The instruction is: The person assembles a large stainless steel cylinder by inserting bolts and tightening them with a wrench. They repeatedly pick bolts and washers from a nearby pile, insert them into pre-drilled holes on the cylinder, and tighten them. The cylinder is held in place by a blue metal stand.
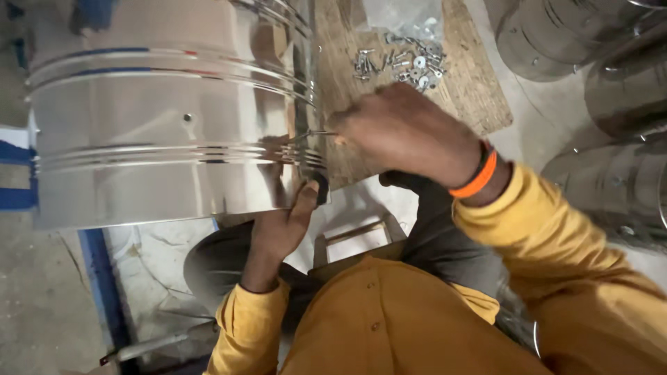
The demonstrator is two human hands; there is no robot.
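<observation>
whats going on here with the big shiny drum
A person in a yellow shirt works at the rim of a large steel drum lying on its side. The left hand steadies the drum's edge from below, while the right hand holds a thin metal tool against the rim. A pile of screws and washers lies on a board behind.

Right hand hides whatever its fingers pinch at the steel drum rim; only a thin metal bit pokes out, too small to ID. Drum cut off by top edge. Screws & washers blurred, can't count. Left hand fingertips partly behind rim.
</observation>
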